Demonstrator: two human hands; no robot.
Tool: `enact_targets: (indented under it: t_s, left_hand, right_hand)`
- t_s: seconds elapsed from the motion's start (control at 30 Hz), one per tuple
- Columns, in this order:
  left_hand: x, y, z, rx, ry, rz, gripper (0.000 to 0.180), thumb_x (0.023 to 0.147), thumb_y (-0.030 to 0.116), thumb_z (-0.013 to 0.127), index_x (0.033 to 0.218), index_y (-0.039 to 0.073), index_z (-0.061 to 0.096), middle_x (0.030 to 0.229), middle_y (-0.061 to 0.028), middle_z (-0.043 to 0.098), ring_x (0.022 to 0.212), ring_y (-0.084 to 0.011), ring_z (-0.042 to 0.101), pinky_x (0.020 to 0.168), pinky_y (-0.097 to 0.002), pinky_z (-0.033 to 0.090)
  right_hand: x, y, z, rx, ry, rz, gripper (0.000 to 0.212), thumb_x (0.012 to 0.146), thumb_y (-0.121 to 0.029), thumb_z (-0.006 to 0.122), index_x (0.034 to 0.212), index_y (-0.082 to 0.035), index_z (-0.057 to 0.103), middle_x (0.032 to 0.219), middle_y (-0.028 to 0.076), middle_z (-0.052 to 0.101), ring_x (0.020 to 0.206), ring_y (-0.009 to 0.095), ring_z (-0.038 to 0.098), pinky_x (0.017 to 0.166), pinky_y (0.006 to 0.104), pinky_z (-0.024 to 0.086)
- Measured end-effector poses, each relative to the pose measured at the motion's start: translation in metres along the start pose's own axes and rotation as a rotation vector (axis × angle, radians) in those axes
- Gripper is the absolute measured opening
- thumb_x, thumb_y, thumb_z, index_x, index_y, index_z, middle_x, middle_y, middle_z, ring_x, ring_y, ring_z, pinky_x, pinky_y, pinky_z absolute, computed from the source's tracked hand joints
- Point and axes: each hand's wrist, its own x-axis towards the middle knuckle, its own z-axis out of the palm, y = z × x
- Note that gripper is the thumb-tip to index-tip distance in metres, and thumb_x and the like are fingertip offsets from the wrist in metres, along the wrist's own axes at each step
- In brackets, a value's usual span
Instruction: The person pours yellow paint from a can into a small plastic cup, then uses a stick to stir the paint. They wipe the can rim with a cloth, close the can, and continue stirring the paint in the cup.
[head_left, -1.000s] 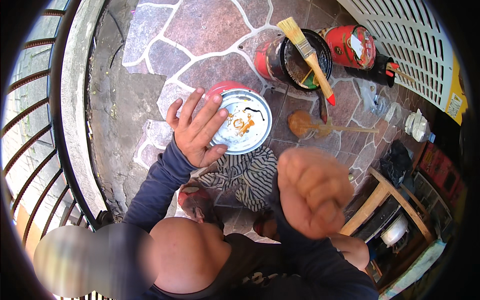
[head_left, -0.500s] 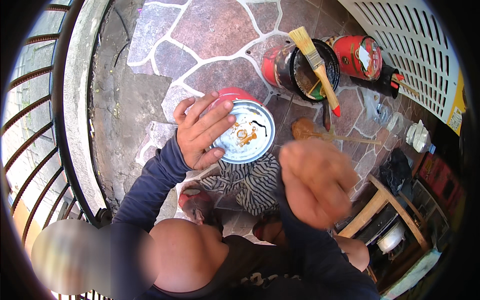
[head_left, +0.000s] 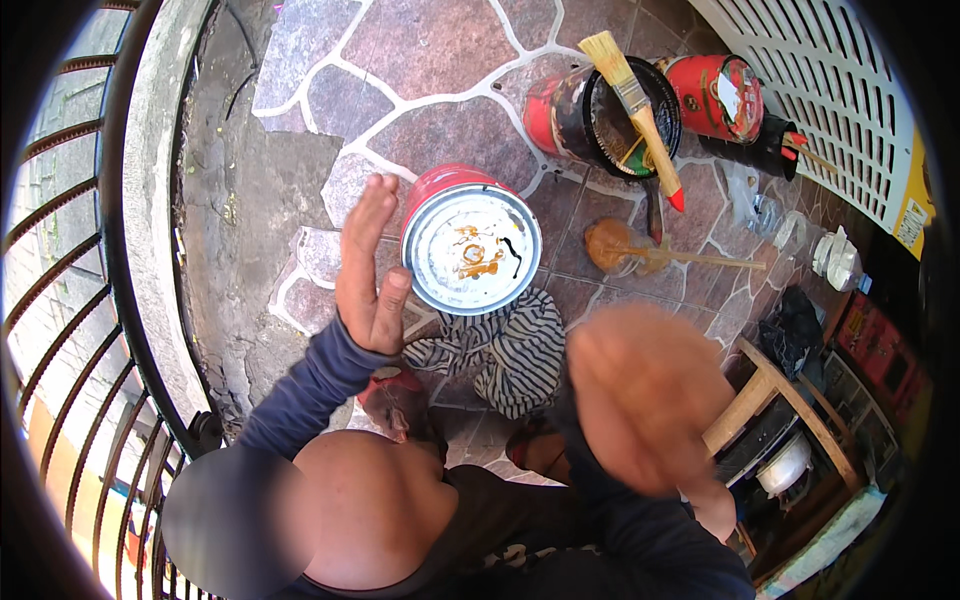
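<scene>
A red can (head_left: 455,180) stands in front of me, its silver lid (head_left: 480,280) on top smeared with orange-brown and marked by a black streak. My left hand (head_left: 372,270) is open at the can's left side, fingers straight and held together, thumb apart near the rim. Nothing is in its grasp. To the right of the can, my right hand (head_left: 650,395) is raised off the floor and smeared by motion; its fingers cannot be made out, nor whether it holds something. A striped black-and-white cloth (head_left: 520,360) lies on the floor just below the can.
A brush (head_left: 640,105) rests across an open dark-stained can (head_left: 565,125) at the far right. Beyond are another red can (head_left: 710,95) and a white slotted panel (head_left: 830,90). Nearer lie a brown-stained container (head_left: 610,245) with a stick and a wooden frame (head_left: 775,385). Railings (head_left: 115,250) run along the left.
My left hand has come off the lid to the can's left side, its fingers straightening. My right hand has shifted slightly down and right, still blurred.
</scene>
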Motion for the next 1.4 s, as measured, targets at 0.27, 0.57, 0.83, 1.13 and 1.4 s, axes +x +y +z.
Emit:
enact_targets:
  t_s: [0.27,0.57,0.83,1.13,1.4]
  left_hand:
    - [-0.01,0.002,0.002,-0.033,-0.093,-0.022,0.077,0.093,0.045,0.061,0.15,-0.003,0.039,0.151,-0.0266,0.045,0.141,-0.04,0.043,0.12,-0.0523,0.016]
    - [0.035,-0.002,-0.027,-0.379,-0.343,-0.222,0.076,0.087,0.043,0.057,0.145,-0.006,0.045,0.147,-0.0244,0.049,0.14,-0.0372,0.043,0.118,-0.0477,0.025]
    - [0.037,-0.019,0.006,-0.719,-0.3,-0.234,0.063,0.08,0.035,0.058,0.129,-0.006,0.06,0.136,-0.0264,0.057,0.13,-0.0367,0.052,0.115,-0.0454,0.034]
    - [0.081,-0.035,-0.005,-0.775,-0.654,-0.225,0.055,0.079,0.026,0.065,0.125,-0.004,0.067,0.121,-0.0201,0.07,0.108,-0.0289,0.066,0.1,-0.036,0.048]
    - [0.085,-0.015,-0.012,-0.869,-0.591,-0.517,0.063,0.075,0.027,0.068,0.127,-0.008,0.062,0.129,-0.0208,0.064,0.124,-0.0322,0.058,0.11,-0.0394,0.041]
  right_hand:
    - [0.003,0.024,0.013,0.041,-0.034,0.266,0.009,0.08,-0.004,0.059,0.072,0.0,0.063,0.069,0.009,0.062,0.057,0.026,0.061,0.059,0.0352,0.05]
    - [0.036,0.057,0.034,0.342,-0.176,0.347,0.026,0.09,-0.007,0.053,0.064,-0.003,0.055,0.063,0.008,0.054,0.05,0.023,0.05,0.052,0.0313,0.044]
    - [0.045,0.038,0.045,0.649,-0.113,0.501,0.033,0.089,-0.012,0.055,0.061,-0.004,0.038,0.059,0.004,0.038,0.051,0.014,0.034,0.049,0.0305,0.029]
    - [0.034,0.043,0.026,0.28,-0.302,0.383,0.027,0.083,-0.01,0.054,0.06,0.002,0.046,0.056,0.006,0.046,0.051,0.014,0.043,0.049,0.0311,0.035]
    - [0.017,0.059,0.046,0.463,-0.216,0.673,0.03,0.085,-0.014,0.051,0.061,0.004,0.05,0.054,0.004,0.046,0.05,0.012,0.042,0.049,0.0293,0.032]
